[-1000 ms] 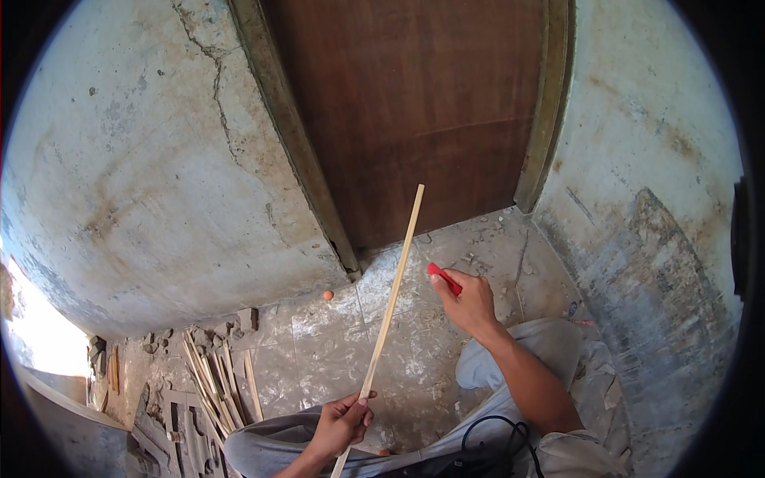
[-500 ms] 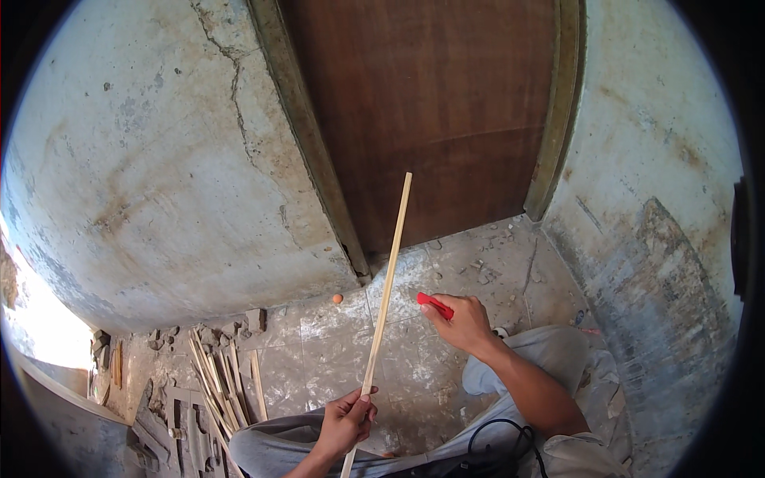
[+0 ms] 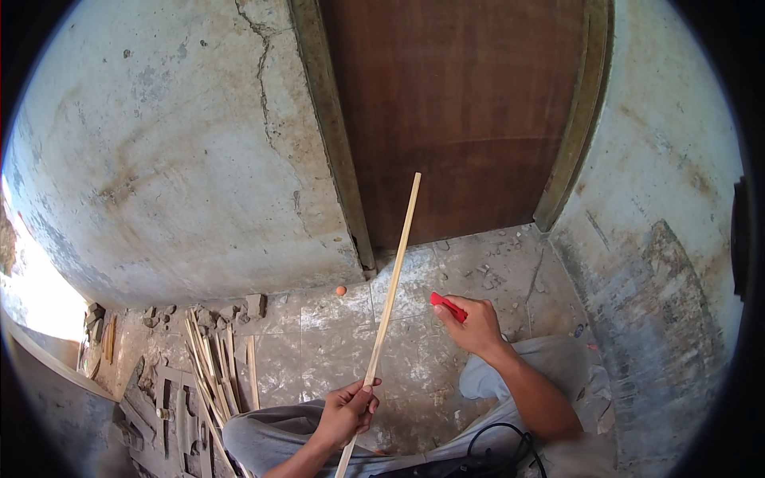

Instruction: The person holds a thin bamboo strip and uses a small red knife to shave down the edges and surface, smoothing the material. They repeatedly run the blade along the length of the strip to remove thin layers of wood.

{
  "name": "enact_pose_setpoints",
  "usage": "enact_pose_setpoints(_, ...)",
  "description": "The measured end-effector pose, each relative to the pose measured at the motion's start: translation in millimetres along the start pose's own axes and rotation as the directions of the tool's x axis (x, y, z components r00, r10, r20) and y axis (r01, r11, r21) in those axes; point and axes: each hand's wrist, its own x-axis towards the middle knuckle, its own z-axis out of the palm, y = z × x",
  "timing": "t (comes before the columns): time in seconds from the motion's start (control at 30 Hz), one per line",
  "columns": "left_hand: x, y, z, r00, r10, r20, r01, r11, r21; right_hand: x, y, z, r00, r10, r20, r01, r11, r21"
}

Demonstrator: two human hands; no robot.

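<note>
A long, thin wooden strip (image 3: pixel 394 283) slants up across the middle of the view, its far tip in front of the door. My left hand (image 3: pixel 346 412) is closed around its lower part, thumb on top. To the right of the strip and apart from it, my right hand (image 3: pixel 478 327) grips a red utility knife (image 3: pixel 449 307) with its front end pointing left. No blade can be made out, and my fingers cover the knife's rear part. Beside my left knee lies a loose bundle of similar wooden strips (image 3: pixel 213 370).
Dusty floor tiles (image 3: pixel 295 358) spread before my crossed legs. A small orange ball (image 3: pixel 341 291) sits near the cracked wall (image 3: pixel 199 183). Ahead stands a brown door (image 3: pixel 454 111). Rubble (image 3: pixel 255 304) lines the left wall's foot, and a black cable (image 3: pixel 502 425) loops over my lap.
The whole view has shifted a little, with the door and walls now farther right. My right hand and the knife sit slightly farther right; both grips are the same.
</note>
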Motion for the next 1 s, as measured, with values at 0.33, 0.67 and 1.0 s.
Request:
enact_pose_setpoints(0.33, -1.7, 0.8, 0.4, 1.0, 0.01, 0.009, -0.01, 1.0, -0.007, -16.6, -6.7, 27.4, 0.988, -0.112, 0.109, 0.104, 0.991, 0.083)
enact_pose_setpoints(0.67, 2.4, 3.5, 1.4, 1.0, 0.019, 0.015, -0.019, 1.0, 0.022, -38.3, -24.5, 46.2, 0.912, -0.23, 0.338, 0.224, 0.973, 0.057)
enact_pose_setpoints(1.0, 5.3, 2.3, 2.5, 0.999, -0.024, 0.039, 0.024, 1.0, -0.007, -39.1, -22.3, 45.1, 0.914, -0.238, 0.328, 0.27, 0.961, -0.054)
